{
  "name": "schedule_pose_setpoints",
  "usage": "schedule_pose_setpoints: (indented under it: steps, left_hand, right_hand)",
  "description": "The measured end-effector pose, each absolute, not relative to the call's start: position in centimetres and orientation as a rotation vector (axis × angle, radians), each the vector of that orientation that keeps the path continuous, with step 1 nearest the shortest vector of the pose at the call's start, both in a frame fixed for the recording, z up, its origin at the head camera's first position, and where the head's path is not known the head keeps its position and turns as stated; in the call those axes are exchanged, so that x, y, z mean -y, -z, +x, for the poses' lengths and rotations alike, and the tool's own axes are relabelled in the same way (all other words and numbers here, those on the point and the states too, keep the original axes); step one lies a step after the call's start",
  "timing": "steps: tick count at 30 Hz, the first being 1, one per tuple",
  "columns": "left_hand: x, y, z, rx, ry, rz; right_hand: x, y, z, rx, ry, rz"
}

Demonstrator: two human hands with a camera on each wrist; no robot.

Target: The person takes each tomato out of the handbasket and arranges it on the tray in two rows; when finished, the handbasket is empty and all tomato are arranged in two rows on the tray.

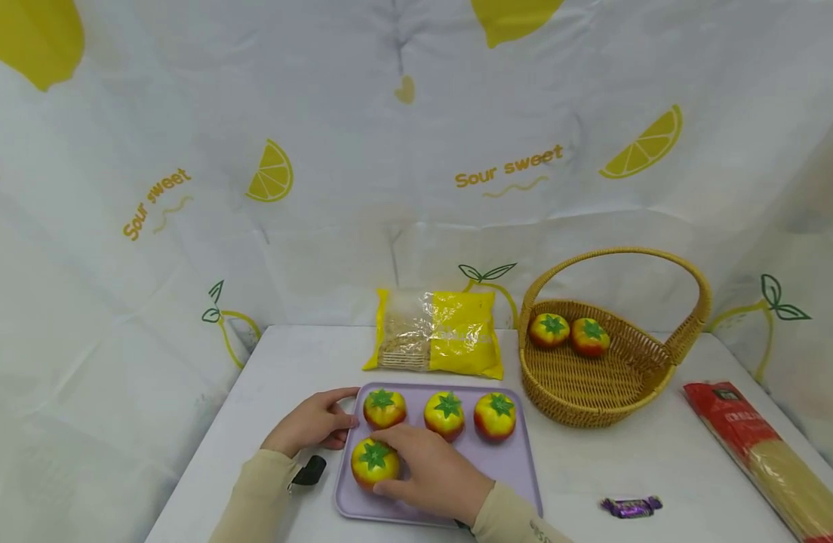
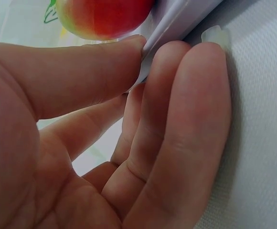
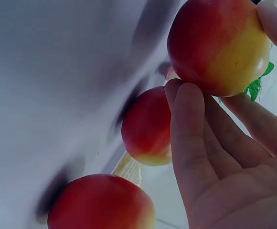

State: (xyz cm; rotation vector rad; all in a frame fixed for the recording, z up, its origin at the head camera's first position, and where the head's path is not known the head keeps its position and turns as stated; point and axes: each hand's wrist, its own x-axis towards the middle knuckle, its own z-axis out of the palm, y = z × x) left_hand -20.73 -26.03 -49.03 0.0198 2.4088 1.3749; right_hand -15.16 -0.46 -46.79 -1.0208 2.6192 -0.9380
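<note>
Your right hand grasps the front-left tomato on the purple tray near the table's front edge; your left hand pinches the tray's left rim.

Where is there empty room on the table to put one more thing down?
Bare table lies between the basket, the purple tray and the red spaghetti pack, with only a purple candy there. The strip left of the yellow bag is free too. The tray's left side is crowded with tomatoes and both hands.
</note>
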Motion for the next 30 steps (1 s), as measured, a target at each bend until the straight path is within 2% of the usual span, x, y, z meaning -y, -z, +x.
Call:
schedule_pose_setpoints:
  steps: [30]
  left_hand:
    - [25.94,48.77,-20.75,-2.421,-1.355,0.041]
  right_hand:
    - [1.03,47.49,-14.95,-2.652,0.864,-1.081]
